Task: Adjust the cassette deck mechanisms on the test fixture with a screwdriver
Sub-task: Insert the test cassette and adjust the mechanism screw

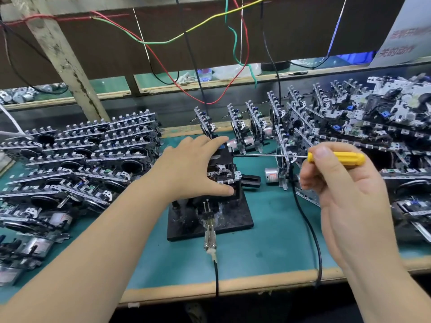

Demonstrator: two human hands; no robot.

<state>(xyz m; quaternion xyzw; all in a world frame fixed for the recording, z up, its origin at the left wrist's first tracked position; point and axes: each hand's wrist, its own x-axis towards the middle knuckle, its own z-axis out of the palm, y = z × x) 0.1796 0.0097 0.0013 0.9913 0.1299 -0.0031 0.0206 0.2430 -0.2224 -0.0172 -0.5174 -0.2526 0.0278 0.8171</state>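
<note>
A black test fixture [231, 217] stands on the green mat at the centre, with a cassette deck mechanism [224, 176] seated on top. My left hand [191, 166] grips that mechanism, fingers over its far side and thumb at its near edge. To the right, my right hand [342, 185] holds a yellow-handled screwdriver [338, 157] roughly level. Its thin metal shaft points left, and the tip lies just right of the fixture's top, apart from the mechanism.
Stacked rows of mechanisms [81, 155] fill the left of the bench. More mechanisms [349, 127] stand and lie piled at the right and behind the fixture. A clamp handle [210, 234] with a black cable [217, 276] juts toward me. Coloured wires [210, 66] hang overhead.
</note>
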